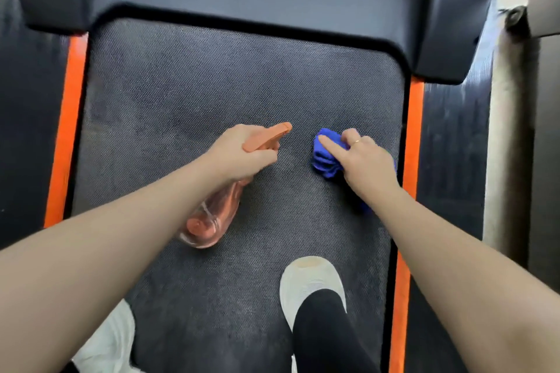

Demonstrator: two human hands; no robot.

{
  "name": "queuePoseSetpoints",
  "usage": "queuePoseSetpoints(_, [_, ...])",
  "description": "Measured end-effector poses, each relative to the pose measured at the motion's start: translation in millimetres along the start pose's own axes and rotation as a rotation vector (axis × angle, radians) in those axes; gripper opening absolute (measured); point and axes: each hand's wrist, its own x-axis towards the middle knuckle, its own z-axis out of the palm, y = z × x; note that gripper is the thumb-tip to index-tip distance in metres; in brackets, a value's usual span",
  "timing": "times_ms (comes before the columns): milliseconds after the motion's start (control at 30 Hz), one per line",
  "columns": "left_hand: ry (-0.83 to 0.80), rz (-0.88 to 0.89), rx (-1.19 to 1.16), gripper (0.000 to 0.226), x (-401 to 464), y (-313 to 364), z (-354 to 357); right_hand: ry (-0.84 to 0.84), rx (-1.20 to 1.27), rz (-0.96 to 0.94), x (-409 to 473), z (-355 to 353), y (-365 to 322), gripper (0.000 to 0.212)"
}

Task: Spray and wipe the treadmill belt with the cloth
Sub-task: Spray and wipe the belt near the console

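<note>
Left hand (242, 154): wrapped round the neck of the spray bottle (212, 215), nozzle aimed toward 1 o'clock.
Right hand (360, 160): pressing the bunched blue cloth (325, 157) on the treadmill belt (188, 85), at 3 o'clock from the nozzle.
Overspray risk: mist could hit the cloth hand, not the belt.
Footing risk: the shoe (309, 281) stands on the belt at 6 o'clock (wet tread may slip).
Coverage risk: the bunched cloth could leave streaks.

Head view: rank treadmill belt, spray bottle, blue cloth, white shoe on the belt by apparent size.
1. Treadmill belt, largest by far.
2. Spray bottle and white shoe: look alike; the shoe is nearer the camera and partly hidden by the leg, so unranked.
3. Blue cloth, smallest, bunched and partly under the right hand.
</note>
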Motion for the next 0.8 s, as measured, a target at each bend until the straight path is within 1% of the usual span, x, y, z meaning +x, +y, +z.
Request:
queuePoseSetpoints(33, [-0.004,0.005,0.007,0.042,0,1,1,0.011,-0.011,0.134,7,-7,14,0.044])
queuePoseSetpoints(100, [0.005,-0.011,0.013,0.036,1,2,3,0.016,-0.005,0.46,17,-14,39,0.042])
queuePoseSetpoints(133, [0.012,-0.018,0.022,0.033,2,2,3,-0.004,-0.002,0.557,18,-16,44,0.044])
queuePoseSetpoints(167, [0.018,-0.024,0.037,0.028,3,3,4,-0.027,0.002,0.588,17,-18,42,0.047])
queuePoseSetpoints(233, [0.031,-0.029,0.069,0.019,4,3,5,-0.067,0.07,0.565,5,-17,28,0.054])
queuePoseSetpoints(267, [0.033,-0.031,0.07,0.02,5,3,6,-0.081,0.128,0.566,-3,-15,19,0.057])
queuePoseSetpoints(333, [0.028,-0.024,0.058,0.031,5,4,7,-0.122,0.224,0.537,-23,-10,1,0.06])
queuePoseSetpoints(367, [0.02,-0.008,0.053,0.036,4,5,8,-0.144,0.228,0.504,-30,-8,-4,0.061])
queuePoseSetpoints(433, [-0.01,0.014,0.04,0.038,1,11,9,-0.171,0.183,0.451,-30,-11,0,0.056])
queuePoseSetpoints(533, [-0.061,0.037,0.069,0.031,0,22,13,-0.158,0.146,0.536,-7,-25,13,0.035])
queuePoseSetpoints(600, [-0.083,0.05,0.141,0.027,3,31,21,-0.174,0.235,0.601,5,-33,12,0.03])
queuePoseSetpoints(633, [-0.095,0.075,0.174,0.031,4,37,26,-0.171,0.301,0.627,7,-37,12,0.031])
queuePoseSetpoints(700, [-0.114,0.161,0.217,0.041,6,52,42,-0.106,0.43,0.698,-3,-46,20,0.036])
queuePoseSetpoints(800, [-0.092,0.324,0.218,0.041,9,78,68,0.047,0.528,0.804,-40,-50,56,0.033])
